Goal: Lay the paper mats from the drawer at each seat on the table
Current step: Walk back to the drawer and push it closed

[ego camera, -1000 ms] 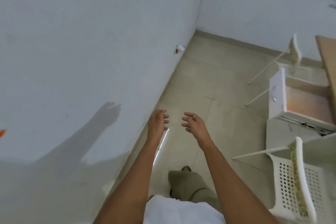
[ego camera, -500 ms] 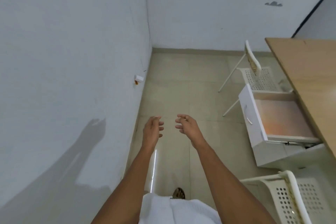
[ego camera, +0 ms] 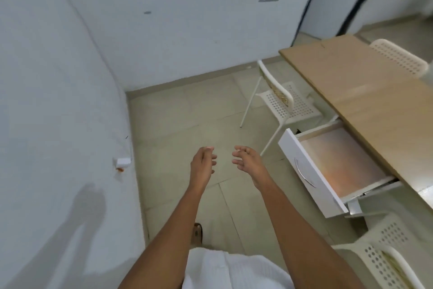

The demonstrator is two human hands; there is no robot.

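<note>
A white drawer (ego camera: 304, 172) stands pulled out from under the wooden table (ego camera: 365, 91) at the right; its inside shows a pale, orange-tinted sheet (ego camera: 339, 162) that may be the paper mats. My left hand (ego camera: 202, 166) and my right hand (ego camera: 248, 163) hover side by side over the floor, left of the drawer, fingers apart and curled, holding nothing. The table top is bare where it shows.
White perforated chairs stand at the table: one beyond the drawer (ego camera: 285, 101), one at the far side (ego camera: 396, 56), one at the bottom right (ego camera: 384, 258). A white wall (ego camera: 58, 101) runs close on my left, with a small fitting (ego camera: 123, 161) on it.
My view has swung to the right, bringing the table, the open drawer and more chairs into sight. Both hands stay held out in front of me, empty.
</note>
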